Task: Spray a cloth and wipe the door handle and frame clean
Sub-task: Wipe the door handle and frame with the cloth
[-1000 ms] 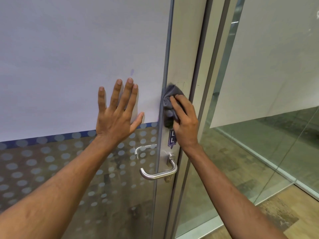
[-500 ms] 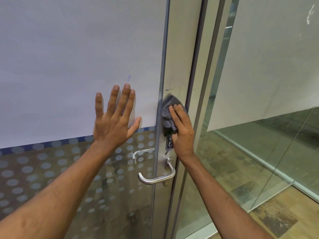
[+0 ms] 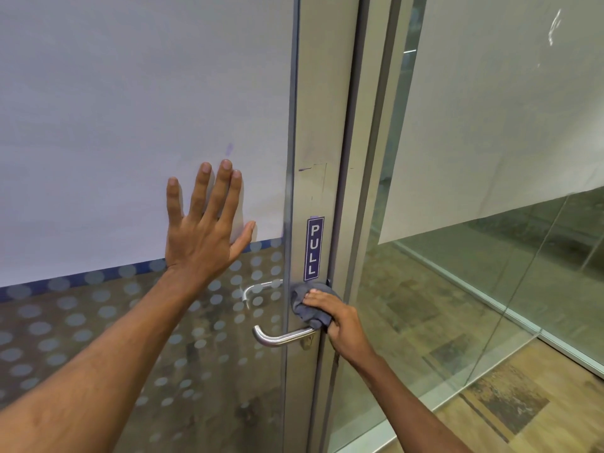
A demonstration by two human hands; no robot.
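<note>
The right hand (image 3: 343, 325) grips a bunched cloth (image 3: 309, 305) against the frame (image 3: 323, 125), just above the handle (image 3: 281, 336), whose lever runs level, pointing left. The left hand (image 3: 202, 230) lies open, flat on the glass (image 3: 130, 109).

Grey cloth (image 3: 310, 310) bunched under the right hand (image 3: 343, 325). Brushed silver door handle (image 3: 281, 336) just left of that hand. Purple sign (image 3: 314, 248) with white "PULL" lettering above it, on pale silver door frame (image 3: 327, 109). Frosted white glass panel (image 3: 130, 109) behind the left hand (image 3: 202, 237); below it, blue stripe (image 3: 81, 277) and pale grey dots (image 3: 98, 322). Brown wood-look floor (image 3: 529, 413) to the right.
</note>
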